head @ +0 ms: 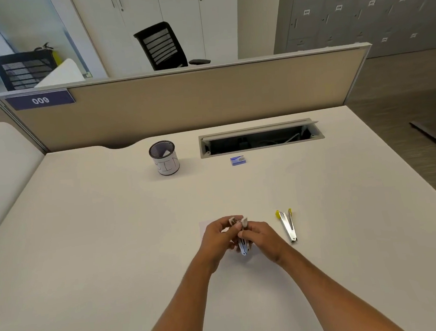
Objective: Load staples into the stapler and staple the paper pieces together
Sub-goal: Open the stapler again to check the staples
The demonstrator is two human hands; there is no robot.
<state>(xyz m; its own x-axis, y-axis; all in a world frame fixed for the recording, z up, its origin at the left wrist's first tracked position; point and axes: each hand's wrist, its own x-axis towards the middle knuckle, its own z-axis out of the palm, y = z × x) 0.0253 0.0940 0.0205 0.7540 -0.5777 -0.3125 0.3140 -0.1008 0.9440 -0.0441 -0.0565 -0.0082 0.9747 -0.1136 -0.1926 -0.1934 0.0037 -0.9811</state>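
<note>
A small silver stapler (243, 247) with white tips is held between both hands just above the desk, its arms spread apart. My left hand (218, 237) grips its left side and my right hand (263, 236) grips its right side, fingers curled round it. A white paper piece (205, 225) lies on the desk under my left hand, mostly hidden. A second stapler (287, 225), silver with yellow tips, lies spread apart on the desk to the right. A small blue staple box (238, 160) sits farther back.
A mesh pen cup (164, 157) wrapped in paper stands at the back centre-left. An open cable tray (260, 138) is set into the desk behind the box. A beige partition (180, 103) runs along the desk's far edge.
</note>
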